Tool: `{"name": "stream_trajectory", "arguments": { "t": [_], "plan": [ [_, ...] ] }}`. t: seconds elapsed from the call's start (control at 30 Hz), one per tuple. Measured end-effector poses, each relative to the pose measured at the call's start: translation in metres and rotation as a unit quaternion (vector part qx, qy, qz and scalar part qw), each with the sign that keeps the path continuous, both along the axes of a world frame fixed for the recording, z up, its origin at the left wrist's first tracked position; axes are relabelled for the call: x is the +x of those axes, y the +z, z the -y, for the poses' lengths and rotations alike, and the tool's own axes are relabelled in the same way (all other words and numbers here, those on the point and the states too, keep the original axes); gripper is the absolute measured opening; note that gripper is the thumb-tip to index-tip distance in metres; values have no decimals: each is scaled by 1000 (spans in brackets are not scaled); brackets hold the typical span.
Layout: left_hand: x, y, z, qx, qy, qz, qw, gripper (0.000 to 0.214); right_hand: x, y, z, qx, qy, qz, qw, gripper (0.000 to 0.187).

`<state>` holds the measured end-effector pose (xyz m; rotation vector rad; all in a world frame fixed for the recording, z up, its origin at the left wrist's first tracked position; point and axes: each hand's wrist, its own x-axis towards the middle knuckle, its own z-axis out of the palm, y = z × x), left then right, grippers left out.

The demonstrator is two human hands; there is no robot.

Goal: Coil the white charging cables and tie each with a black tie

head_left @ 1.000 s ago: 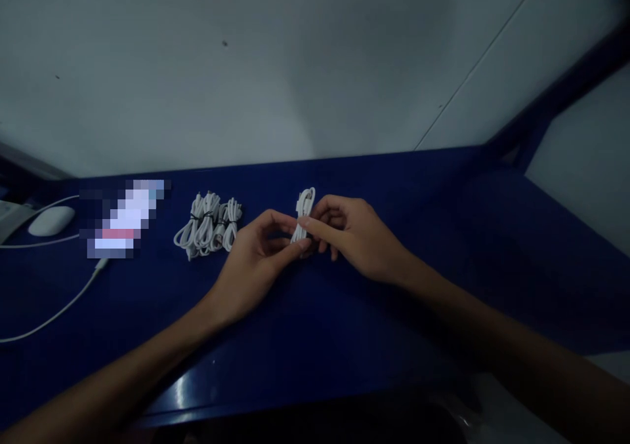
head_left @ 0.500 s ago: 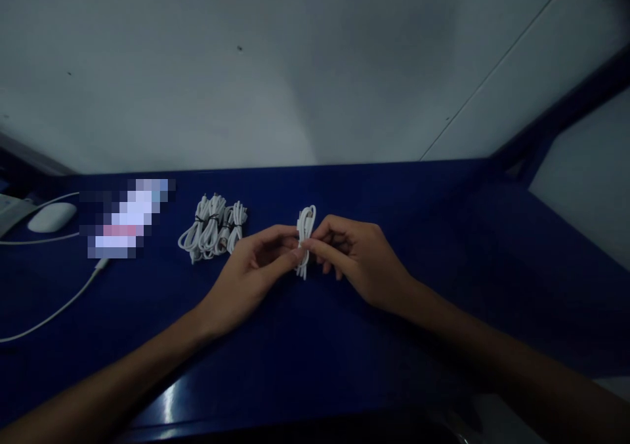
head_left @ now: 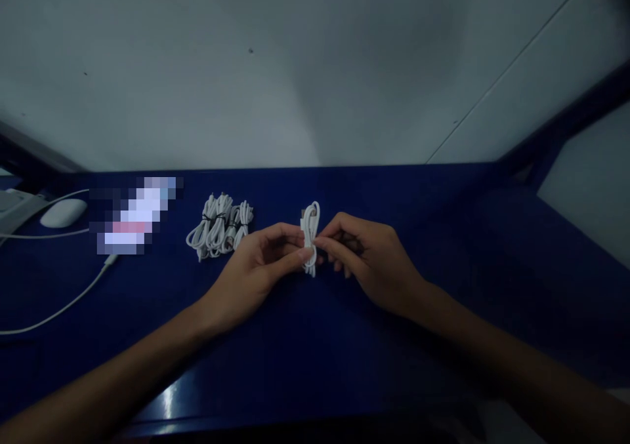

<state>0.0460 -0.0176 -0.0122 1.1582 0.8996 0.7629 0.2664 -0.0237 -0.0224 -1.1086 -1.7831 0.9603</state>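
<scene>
A white USB cable (head_left: pixel 310 224), folded into a small upright bundle, is in front of me above the blue table. My left hand (head_left: pixel 266 260) pinches it from the left, the thumb lying across its lower half. From the right, my right hand (head_left: pixel 367 254) has thumb and forefinger pinched together at the middle of the bundle. Whether a thin tie is between those fingertips is too dark to make out. Several white cable bundles (head_left: pixel 216 227), bound with dark ties, lie side by side just beyond my left hand.
A lit phone, blurred out (head_left: pixel 142 211), lies at the left with a white charging cord (head_left: pixel 73 309) plugged in. Farther left are a white rounded case (head_left: pixel 63 213) and a white power strip (head_left: pixel 20 204). A pale wall (head_left: pixel 221 103) rises behind the blue table (head_left: pixel 295 352).
The view has turned slightly left. My right fingertips have drawn back from across the bundle to its right edge, while my left hand keeps its hold.
</scene>
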Motion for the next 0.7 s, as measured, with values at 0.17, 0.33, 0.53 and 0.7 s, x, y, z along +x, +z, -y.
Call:
{"name": "stream_trajectory", "arguments": {
  "t": [0.17, 0.33, 0.53, 0.7],
  "plan": [
    [1, -1, 1, -17, 1, 6, 1000, 32, 0, 2, 0, -7, 8, 15, 1000, 26],
    [1, -3, 0, -2, 14, 10, 1000, 26, 1, 4, 2, -55, 13, 5, 998, 25],
    [1, 2, -1, 25, 1, -7, 1000, 24, 2, 7, 4, -99, 33, -22, 994, 24],
    [0, -1, 1, 81, 23, -24, 996, 21, 0, 10, 5, -159, 45, -69, 984, 23]
  ]
}}
